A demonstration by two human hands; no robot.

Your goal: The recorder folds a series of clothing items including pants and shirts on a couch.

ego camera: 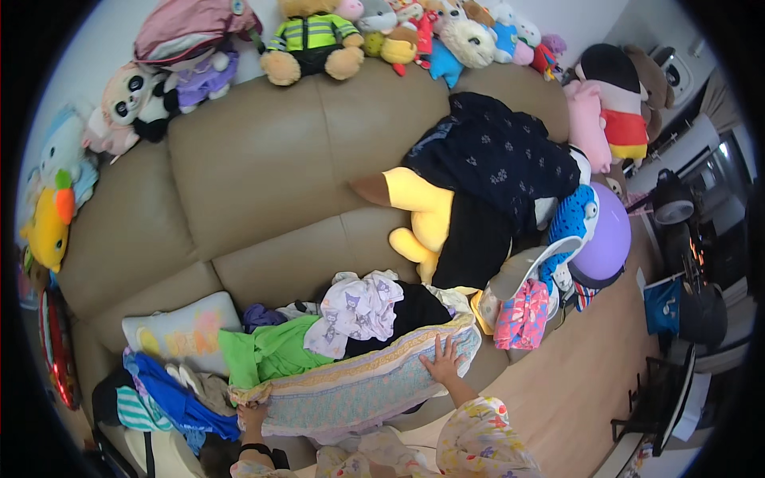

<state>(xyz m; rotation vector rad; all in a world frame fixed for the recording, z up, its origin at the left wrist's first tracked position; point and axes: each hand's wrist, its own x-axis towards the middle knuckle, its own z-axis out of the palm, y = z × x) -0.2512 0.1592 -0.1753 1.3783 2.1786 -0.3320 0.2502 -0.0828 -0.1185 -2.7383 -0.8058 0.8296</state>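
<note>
A long patterned cloth (358,382) with pastel stripes lies along the front of the brown leather sofa (257,161). My left hand (252,413), a dark band on its wrist, has its fingers curled on the cloth's left end. Flat on the right part of the cloth, with fingers spread, rests my right hand (443,359). Behind the cloth are a bright green garment (275,346), a crumpled white printed garment (361,310) and a black garment (412,313). A blue garment (179,388) is heaped left of my left hand.
Plush toys, among them a bear in a reflective vest (311,39), line the sofa back. A dark printed garment (496,155) partly covers a yellow plush toy (421,209). A purple balloon (603,233) and a pink patterned bundle (523,315) are at the right. Wooden floor (586,352) lies beyond.
</note>
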